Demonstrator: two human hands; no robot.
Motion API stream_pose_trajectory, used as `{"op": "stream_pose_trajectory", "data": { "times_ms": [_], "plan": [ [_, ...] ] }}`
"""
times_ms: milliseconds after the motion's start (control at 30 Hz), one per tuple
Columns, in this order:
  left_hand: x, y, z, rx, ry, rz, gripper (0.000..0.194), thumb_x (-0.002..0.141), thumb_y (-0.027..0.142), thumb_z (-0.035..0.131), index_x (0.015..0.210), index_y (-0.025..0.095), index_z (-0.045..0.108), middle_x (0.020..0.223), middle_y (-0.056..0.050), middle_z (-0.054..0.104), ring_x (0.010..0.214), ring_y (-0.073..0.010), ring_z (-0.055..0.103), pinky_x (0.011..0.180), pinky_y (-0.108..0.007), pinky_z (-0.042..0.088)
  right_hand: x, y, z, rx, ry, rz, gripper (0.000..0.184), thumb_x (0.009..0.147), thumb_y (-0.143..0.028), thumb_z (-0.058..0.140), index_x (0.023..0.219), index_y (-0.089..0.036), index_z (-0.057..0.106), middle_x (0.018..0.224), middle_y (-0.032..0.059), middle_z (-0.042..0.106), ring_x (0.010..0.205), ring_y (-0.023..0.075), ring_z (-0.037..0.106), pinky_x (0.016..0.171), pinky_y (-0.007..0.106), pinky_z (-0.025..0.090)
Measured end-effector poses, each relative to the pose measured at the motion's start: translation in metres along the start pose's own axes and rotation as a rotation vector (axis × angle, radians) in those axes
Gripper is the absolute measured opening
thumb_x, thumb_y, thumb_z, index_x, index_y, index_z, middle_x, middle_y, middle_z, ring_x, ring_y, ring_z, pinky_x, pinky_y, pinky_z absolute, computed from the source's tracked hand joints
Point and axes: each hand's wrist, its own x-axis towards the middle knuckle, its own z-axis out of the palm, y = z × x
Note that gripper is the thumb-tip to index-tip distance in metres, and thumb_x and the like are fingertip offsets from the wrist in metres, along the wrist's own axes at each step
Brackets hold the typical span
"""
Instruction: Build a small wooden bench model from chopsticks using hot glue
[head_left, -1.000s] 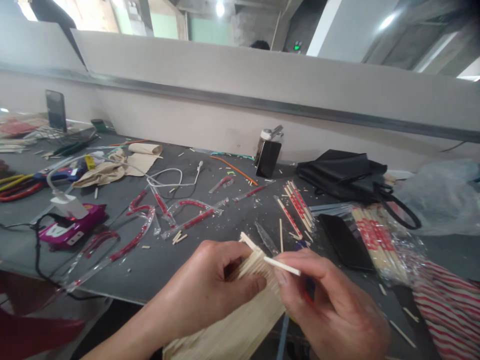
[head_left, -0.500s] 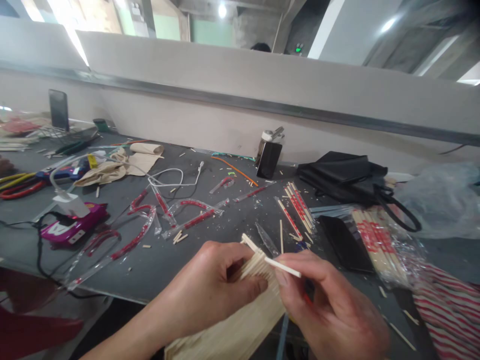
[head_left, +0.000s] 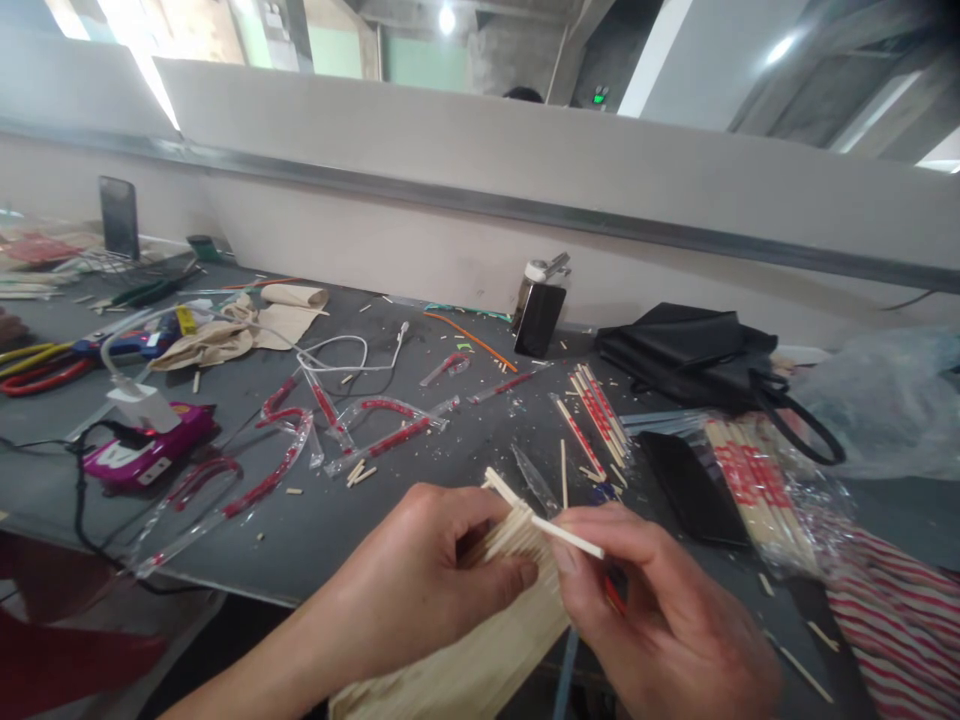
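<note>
Clock: centred on my right fingertips, with 12 straight ahead across the bench.
Right hand: my right hand (head_left: 667,600) is closed in a pinch, thumb and index finger gripping a short, pale, square-cut wooden stick (head_left: 568,538).
Short stick: it lies across those two fingertips, tilted, one end pointing to 10 o'clock and the other to 4.
Left hand: at 8 o'clock my left hand (head_left: 442,570) is closed around the upper end of a pale panel of slim wooden sticks set side by side (head_left: 465,660), thumb on top.
Panel: it slants from my fingertips down to 7 o'clock, passing below my left hand; a short crosspiece shows at its upper end, just beyond my left thumb.
Gap: the short stick's 10 o'clock end overlaps the panel's upper edge in view; I cannot tell whether they touch.
Behind my right fingers: a sliver of something red, too hidden to name.
Twelve: a black phone leaning upright (head_left: 540,320).
Between 12 and 1: loose wooden sticks banded in red (head_left: 598,408).
One: a folded black bag (head_left: 682,345).
Three: a clear-wrapped packet of red-marked sticks (head_left: 754,485).
Ten: clear plastic strips with red filling (head_left: 401,433).
</note>
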Motion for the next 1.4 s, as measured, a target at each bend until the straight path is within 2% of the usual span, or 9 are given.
{"op": "stream_pose_trajectory", "data": {
  "times_ms": [267, 600, 867, 1133, 1400],
  "plan": [
    [0.0013, -0.0011, -0.0003, 0.02, 0.001, -0.003, 0.017, 0.083, 0.025, 0.056, 0.069, 0.017, 0.054, 0.061, 0.006, 0.036, 0.057, -0.0078, 0.031, 0.048, -0.021, 0.022, -0.0027, -0.0025, 0.0025, 0.037, 0.005, 0.017, 0.017, 0.085, -0.012, 0.055, 0.093, -0.026, 0.055, 0.086, -0.0012, 0.07, 0.075, 0.0134, 0.069, 0.064, 0.024, 0.055],
    [0.0004, 0.0006, 0.0007, 0.02, 0.012, -0.007, 0.02, 0.083, 0.025, 0.056, 0.065, 0.017, 0.051, 0.059, 0.007, 0.035, 0.055, -0.0077, 0.03, 0.047, -0.022, 0.021, -0.0033, -0.0013, 0.0035, 0.025, 0.032, -0.014, 0.017, 0.084, -0.011, 0.056, 0.093, -0.025, 0.056, 0.083, 0.0004, 0.068, 0.068, 0.0132, 0.067, 0.057, 0.023, 0.054],
    [0.0, 0.0003, 0.0008, 0.028, 0.014, -0.006, 0.019, 0.082, 0.024, 0.055, 0.065, 0.017, 0.051, 0.059, 0.007, 0.035, 0.055, -0.0075, 0.03, 0.047, -0.021, 0.02, -0.0036, -0.0028, 0.0038, -0.031, 0.039, -0.017, 0.016, 0.086, -0.012, 0.055, 0.093, -0.025, 0.054, 0.083, -0.0011, 0.069, 0.069, 0.0124, 0.068, 0.061, 0.023, 0.053],
    [0.0007, 0.0005, 0.0015, 0.036, 0.009, -0.006, 0.019, 0.082, 0.022, 0.055, 0.065, 0.017, 0.048, 0.06, 0.007, 0.034, 0.056, -0.0074, 0.03, 0.047, -0.021, 0.021, -0.0027, -0.0018, 0.002, -0.034, -0.012, -0.023, 0.015, 0.086, -0.011, 0.054, 0.093, -0.025, 0.052, 0.082, -0.0019, 0.069, 0.066, 0.0114, 0.068, 0.062, 0.023, 0.054],
    [0.0022, -0.0003, 0.0015, 0.055, 0.006, -0.013, 0.019, 0.083, 0.023, 0.055, 0.066, 0.017, 0.05, 0.059, 0.008, 0.033, 0.055, -0.0071, 0.029, 0.047, -0.021, 0.021, -0.0015, 0.0004, 0.0017, -0.054, -0.002, -0.077, 0.015, 0.085, -0.011, 0.056, 0.093, -0.024, 0.053, 0.081, -0.0001, 0.07, 0.067, 0.0119, 0.068, 0.062, 0.022, 0.054]
  ]
}}
